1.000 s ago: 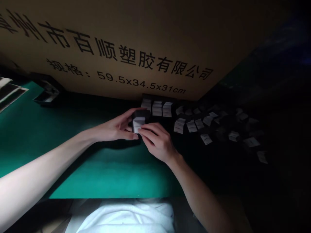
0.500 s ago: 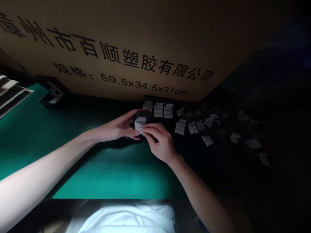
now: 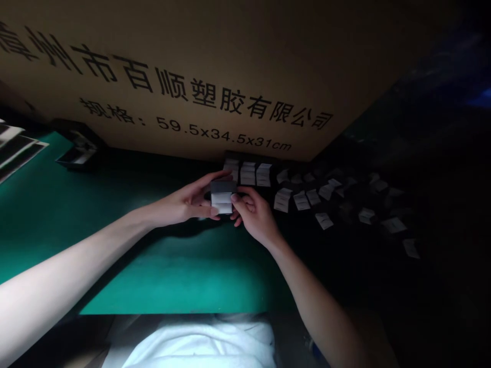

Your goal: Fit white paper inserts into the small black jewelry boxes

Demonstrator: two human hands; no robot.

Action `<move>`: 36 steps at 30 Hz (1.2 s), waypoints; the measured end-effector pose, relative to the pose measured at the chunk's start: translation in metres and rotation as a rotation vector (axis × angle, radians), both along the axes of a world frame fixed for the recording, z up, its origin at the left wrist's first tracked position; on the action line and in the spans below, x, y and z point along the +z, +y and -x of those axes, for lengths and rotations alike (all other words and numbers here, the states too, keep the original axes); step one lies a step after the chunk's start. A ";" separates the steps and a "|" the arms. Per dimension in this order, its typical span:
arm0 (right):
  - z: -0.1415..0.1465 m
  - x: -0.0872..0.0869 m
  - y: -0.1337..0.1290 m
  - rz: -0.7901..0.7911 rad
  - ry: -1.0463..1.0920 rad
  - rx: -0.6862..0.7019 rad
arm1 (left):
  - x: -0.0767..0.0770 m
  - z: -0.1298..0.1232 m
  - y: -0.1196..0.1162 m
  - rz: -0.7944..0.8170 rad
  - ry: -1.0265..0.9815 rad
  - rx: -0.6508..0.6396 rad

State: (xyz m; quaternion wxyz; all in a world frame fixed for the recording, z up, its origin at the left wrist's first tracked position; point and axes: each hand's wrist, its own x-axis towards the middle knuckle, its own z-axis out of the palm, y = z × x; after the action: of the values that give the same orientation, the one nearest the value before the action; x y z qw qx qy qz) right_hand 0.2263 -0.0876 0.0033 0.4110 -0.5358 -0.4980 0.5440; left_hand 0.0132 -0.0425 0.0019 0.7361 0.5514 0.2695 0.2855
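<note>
Head camera: two hands hold a little dark box with a white inside

The biggest thing is a brown cardboard box (image 3: 215, 30), which fills most of the top of the frame. It has big black writing on its side, with a line of smaller writing and numbers under that. Below it is a green table (image 3: 172, 281), bright near the bottom middle and very dark on the right.

The left arm (image 3: 92, 255) comes in from the lower left, and the right arm (image 3: 310, 296) from the lower right. At the bottom middle is some pale cloth (image 3: 199, 342) with soft folds. On the left edge lie flat, dark things with pale edges (image 3: 23, 152). Just to the right of them sits an open black box (image 3: 79, 153).

The left hand (image 3: 192, 201) is curled around the left side of the little dark box (image 3: 223, 187), with its thumb low on the front. The right hand (image 3: 256, 212) grips the right side, its thumb on the white inside (image 3: 221, 199). So both hands are clamped on the same box, in the middle of the frame. I cannot tell if it touches the table.

Smallest are the many white folded pieces (image 3: 282, 200), spread from the middle to the right; the far ones are too dark to see well.
</note>
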 end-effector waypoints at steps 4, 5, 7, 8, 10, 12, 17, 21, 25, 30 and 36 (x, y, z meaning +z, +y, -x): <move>-0.001 0.000 -0.001 -0.040 -0.029 0.050 | -0.002 0.000 0.001 0.011 -0.052 0.021; -0.001 0.001 -0.001 -0.040 -0.023 0.063 | -0.002 0.000 0.001 0.014 -0.055 0.029; -0.002 0.000 0.000 -0.026 0.014 0.079 | -0.002 0.000 0.002 0.028 -0.045 0.032; -0.002 0.000 0.000 -0.017 0.032 0.083 | -0.002 0.000 0.002 0.040 -0.038 0.033; -0.002 -0.001 0.002 -0.005 0.054 0.088 | -0.002 0.000 0.001 0.073 -0.024 0.045; -0.002 -0.001 0.003 -0.007 0.059 0.092 | -0.002 -0.001 0.001 0.108 -0.023 0.062; -0.001 0.000 0.003 -0.007 0.070 0.091 | -0.006 -0.003 0.001 0.192 -0.094 0.048; -0.002 -0.002 0.004 0.008 0.076 0.087 | -0.008 -0.006 0.002 0.252 -0.146 0.029; -0.003 -0.001 0.004 0.029 0.069 0.086 | -0.007 -0.007 0.003 0.279 -0.168 0.008; -0.002 0.002 0.004 0.050 0.069 0.088 | -0.003 -0.007 0.002 0.284 -0.142 0.064; 0.001 0.003 0.001 0.032 0.044 0.089 | -0.003 -0.009 0.001 0.270 -0.109 0.125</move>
State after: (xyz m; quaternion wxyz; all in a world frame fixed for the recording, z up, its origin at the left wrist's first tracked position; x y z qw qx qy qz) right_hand 0.2257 -0.0864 0.0062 0.3888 -0.5075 -0.5033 0.5814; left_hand 0.0227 -0.0411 -0.0014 0.7978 0.4135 0.2988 0.3213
